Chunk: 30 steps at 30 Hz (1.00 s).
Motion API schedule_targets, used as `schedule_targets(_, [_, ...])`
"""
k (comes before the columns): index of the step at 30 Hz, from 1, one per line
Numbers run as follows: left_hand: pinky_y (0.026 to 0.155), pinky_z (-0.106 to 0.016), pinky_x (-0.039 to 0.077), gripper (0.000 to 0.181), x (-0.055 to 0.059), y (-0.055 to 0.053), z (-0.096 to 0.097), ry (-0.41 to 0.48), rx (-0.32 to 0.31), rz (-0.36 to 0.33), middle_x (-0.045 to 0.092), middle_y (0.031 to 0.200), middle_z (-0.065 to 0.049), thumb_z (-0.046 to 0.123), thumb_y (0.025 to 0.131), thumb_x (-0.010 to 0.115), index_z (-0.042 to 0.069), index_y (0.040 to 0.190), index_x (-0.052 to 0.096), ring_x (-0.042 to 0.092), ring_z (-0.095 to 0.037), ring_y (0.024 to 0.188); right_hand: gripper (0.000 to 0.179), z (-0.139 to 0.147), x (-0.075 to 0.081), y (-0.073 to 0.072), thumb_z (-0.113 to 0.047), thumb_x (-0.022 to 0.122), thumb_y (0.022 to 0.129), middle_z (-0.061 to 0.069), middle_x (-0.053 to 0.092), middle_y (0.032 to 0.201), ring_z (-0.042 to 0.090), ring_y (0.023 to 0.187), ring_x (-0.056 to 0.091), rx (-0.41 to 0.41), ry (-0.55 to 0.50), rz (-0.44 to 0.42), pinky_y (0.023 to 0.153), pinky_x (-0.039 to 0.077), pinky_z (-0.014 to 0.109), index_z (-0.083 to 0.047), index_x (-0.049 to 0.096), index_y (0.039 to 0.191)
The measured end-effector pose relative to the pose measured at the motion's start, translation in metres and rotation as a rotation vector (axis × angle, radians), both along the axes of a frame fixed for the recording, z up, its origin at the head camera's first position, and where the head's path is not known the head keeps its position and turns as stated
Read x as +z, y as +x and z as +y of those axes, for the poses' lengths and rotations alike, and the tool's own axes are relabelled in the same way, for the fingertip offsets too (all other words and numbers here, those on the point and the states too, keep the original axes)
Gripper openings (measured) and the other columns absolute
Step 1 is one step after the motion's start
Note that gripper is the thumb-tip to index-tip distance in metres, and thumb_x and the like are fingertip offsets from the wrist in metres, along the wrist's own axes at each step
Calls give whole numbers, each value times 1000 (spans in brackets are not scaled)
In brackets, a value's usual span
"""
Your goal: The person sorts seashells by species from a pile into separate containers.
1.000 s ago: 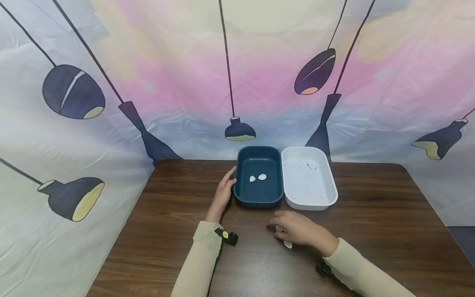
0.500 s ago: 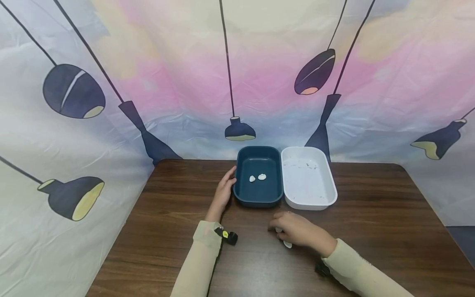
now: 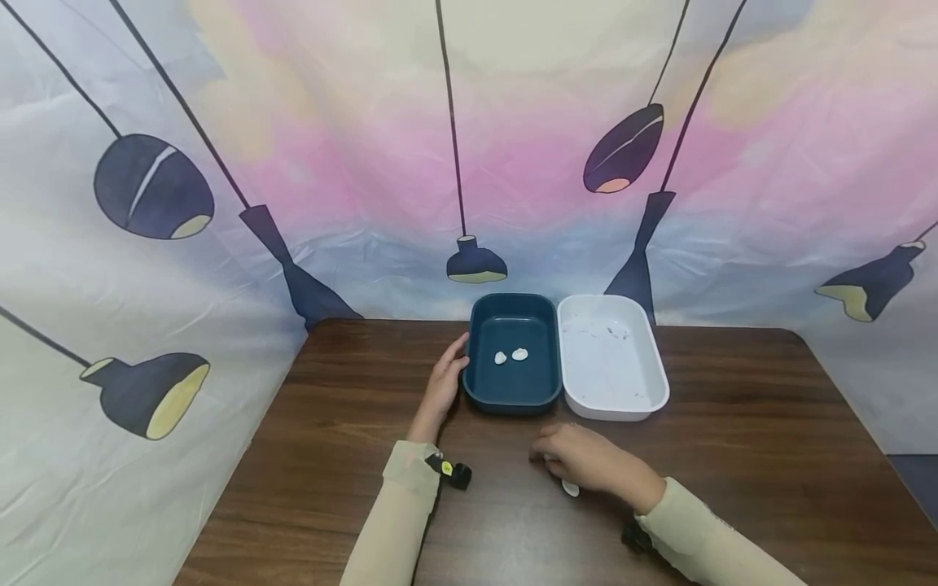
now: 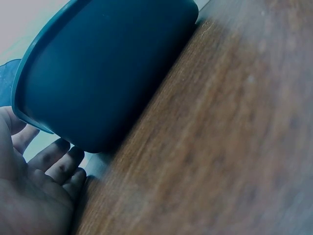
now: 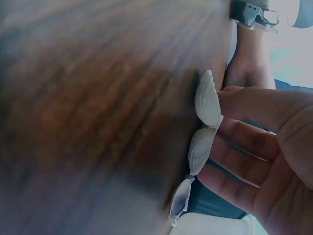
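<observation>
My left hand point(image 3: 442, 384) rests its extended fingers against the left side of a dark teal tray point(image 3: 513, 405). Two small white seashells lie inside that tray: the left seashell point(image 3: 501, 358) and the right seashell point(image 3: 519, 355). On the table in front of the trays, my right hand point(image 3: 586, 457) has thumb and fingertips down on a row of ribbed white seashells. The right wrist view shows a larger seashell point(image 5: 207, 102) by the thumb, a middle seashell point(image 5: 200, 151) at the fingertips, and a dark-lined seashell point(image 5: 181, 198) beyond. From above, the hand partly hides them.
A white tray point(image 3: 615, 412) with a few dark specks stands right beside the teal one. Both sit at the back of the brown wooden table point(image 3: 344, 407), close to a printed cloth backdrop point(image 3: 366, 163).
The head view has tilted slightly, so everything sits a little lower in it. The right hand's fingers cover slightly more of the middle seashell; the left hand stays at the tray.
</observation>
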<state>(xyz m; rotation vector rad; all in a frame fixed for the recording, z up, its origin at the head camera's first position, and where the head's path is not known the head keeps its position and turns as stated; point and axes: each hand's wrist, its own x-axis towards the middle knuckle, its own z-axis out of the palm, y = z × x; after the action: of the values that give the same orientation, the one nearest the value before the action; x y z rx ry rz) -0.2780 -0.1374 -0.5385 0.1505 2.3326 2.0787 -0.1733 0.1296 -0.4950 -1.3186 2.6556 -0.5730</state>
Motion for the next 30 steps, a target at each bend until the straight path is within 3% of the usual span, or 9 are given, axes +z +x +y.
schedule_targets(13, [124,-58,24,51,0,0,1,21,-10,3,39,167,-13,15,110,44,13,161,45,31,-33,155,21,-3,4,-5,3,74,90,-1,73,95,7,88,67,53,-42,0,78,58,27,-10,78,105])
schedule_targets(19, [124,-59,24,51,-1,0,1,10,-2,20,40,166,-14,14,109,44,11,161,46,32,-34,155,15,-7,10,-8,1,74,91,-6,67,88,6,80,61,53,-19,11,74,56,26,-11,75,100])
schedule_targets(26, [124,-59,24,52,0,0,1,13,-7,15,39,166,-16,13,109,44,9,161,45,32,-35,155,20,-9,16,-10,-1,74,94,2,69,110,9,97,66,56,-42,28,84,58,29,-7,77,113])
schedule_targets(30, [125,-58,24,51,0,-1,0,15,-3,14,40,166,-14,14,110,45,11,161,46,33,-34,155,21,-11,20,-13,0,73,94,3,71,109,10,97,67,65,-42,22,85,58,28,-7,77,113])
